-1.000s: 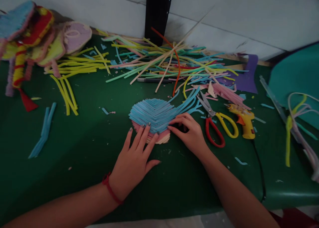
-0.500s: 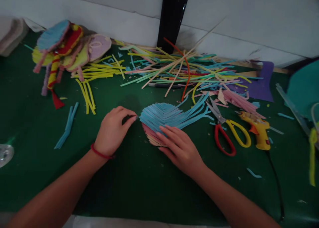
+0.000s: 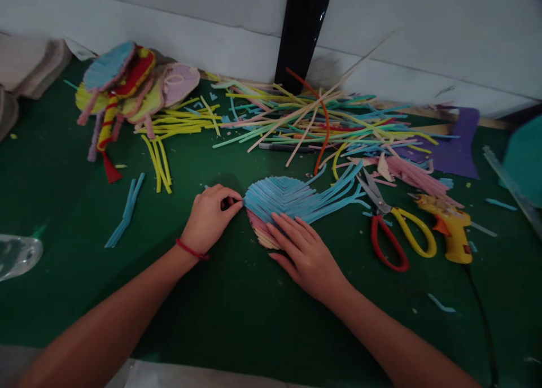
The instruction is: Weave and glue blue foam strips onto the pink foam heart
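A round, fan-like piece of blue pipe cleaners (image 3: 279,193) lies flat in front of me, its loose blue ends spreading to the right. Along its lower left edge, a pink and cream layer (image 3: 263,235) shows underneath. My left hand (image 3: 215,216) pinches at the piece's left edge, thumb and forefinger together; a bit of blue pipe cleaner (image 3: 244,201) shows at the fingertips, and most of it is hidden by the hand. Resting on the lower part of the piece, my right hand (image 3: 307,252) has its fingers stretched out and pressing lightly from above.
Scissors (image 3: 381,207) with red and yellow handles and a yellow glue gun (image 3: 455,230) lie to the right. Behind is a heap of coloured pipe cleaners (image 3: 305,120) before a leaning phone (image 3: 302,38). Finished fan shapes (image 3: 110,66) are stacked at back left.
The whole view has shifted, so things appear farther right. My left fingertips are slightly closer to the piece's left edge. The right hand stays on the piece.
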